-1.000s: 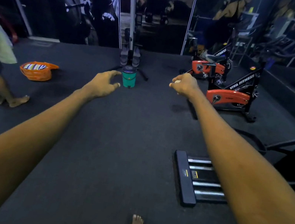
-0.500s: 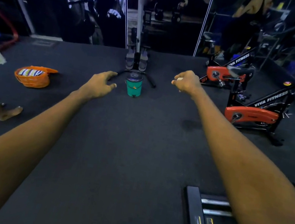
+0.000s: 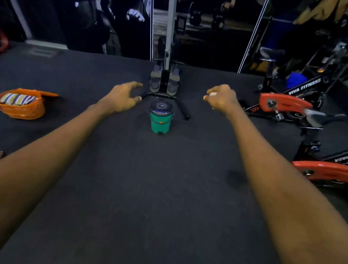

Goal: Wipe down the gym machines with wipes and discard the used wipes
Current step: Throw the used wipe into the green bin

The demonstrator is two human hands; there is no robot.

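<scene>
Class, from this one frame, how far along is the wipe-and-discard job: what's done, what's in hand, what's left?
Done: apparently some wiping, though no machine shows it. In hand: the right hand grips a balled white wipe; the left hand is open, empty. Left: dropping the wipe into the green bin, whose lid looks closed.

Far exercise bike (image 3: pixel 286 103): "VIVA FITNESS", white lettering on black frame bar. Near exercise bike (image 3: pixel 327 171): same wording on frame, blurred.
</scene>
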